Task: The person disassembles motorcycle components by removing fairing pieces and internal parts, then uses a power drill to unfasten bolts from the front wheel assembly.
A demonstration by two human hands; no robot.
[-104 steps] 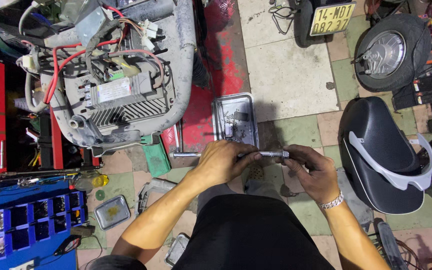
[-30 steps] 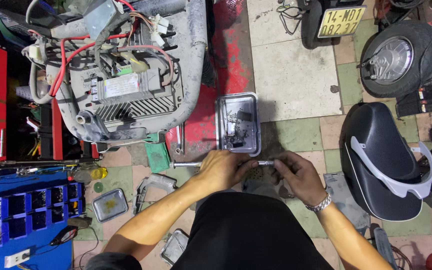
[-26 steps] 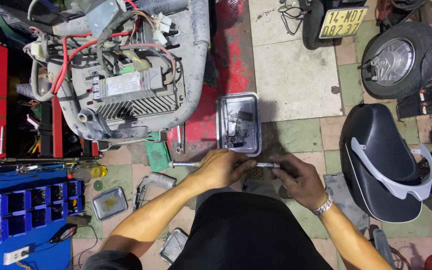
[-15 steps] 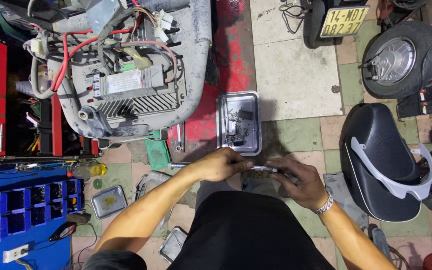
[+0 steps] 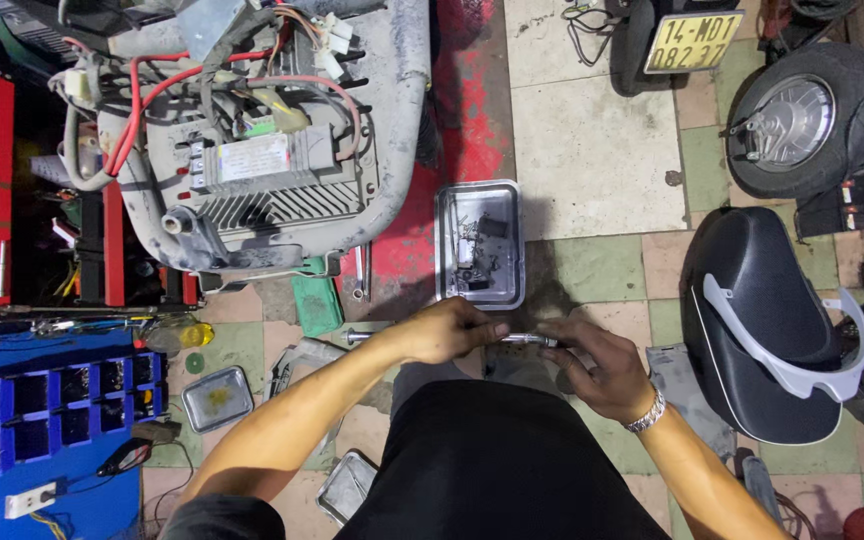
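- Steel, slim and shiny, the metal rod (image 5: 527,340) is lying level between both hands, low over the tiled floor (image 5: 592,150) just near of the metal tray (image 5: 479,245).
- Its left end is disappearing inside the left hand (image 5: 447,330); a bolt-like tip (image 5: 354,337) is sticking out on that hand's far left side, though whether it is the same piece cannot be told.
- The left hand is closing around the rod, knuckles up, thumb reaching right along the shaft, bare forearm running down and left.
- The right hand (image 5: 600,368) is pinching the rod's right end with curled fingers, palm turned leftward, a metal-link wristwatch (image 5: 646,412) on the wrist.
- The rectangular tray, dull and dented with rounded corners, is holding small dark fasteners.
- Far left, a grey scooter body (image 5: 282,150) is lying open, showing a finned aluminium box, red cables and white connectors.
- On the right, a glossy black seat (image 5: 762,320) with a pale grey plastic handle is resting on the tiles; beyond it is a black rubber tyre (image 5: 802,120) on a silver hub.
- Near left, a blue plastic organiser (image 5: 52,390) with square compartments is sitting beside a smaller tin tray (image 5: 217,398).
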